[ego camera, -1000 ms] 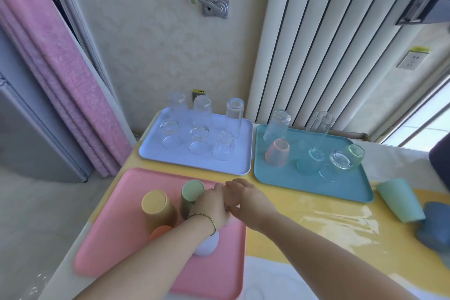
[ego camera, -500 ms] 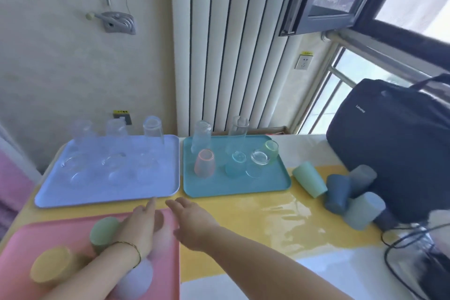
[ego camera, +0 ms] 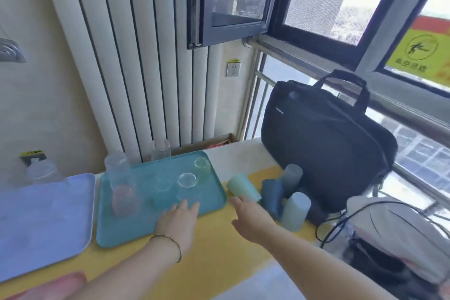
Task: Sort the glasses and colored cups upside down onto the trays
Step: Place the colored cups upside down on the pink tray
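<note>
Pale green plastic cup [ego camera: 243, 189] lies tipped right of teal plastic tray [ego camera: 121, 231]; right hand [ego camera: 248, 217] spread beside it, likely for upending; left hand [ego camera: 177, 219] slack over tray.

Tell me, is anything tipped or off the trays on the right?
Yes. The mint-green plastic cup lies on its side on the yellow tabletop, right of the teal tray. The blue plastic cups huddle unsorted against the black bag.
</note>
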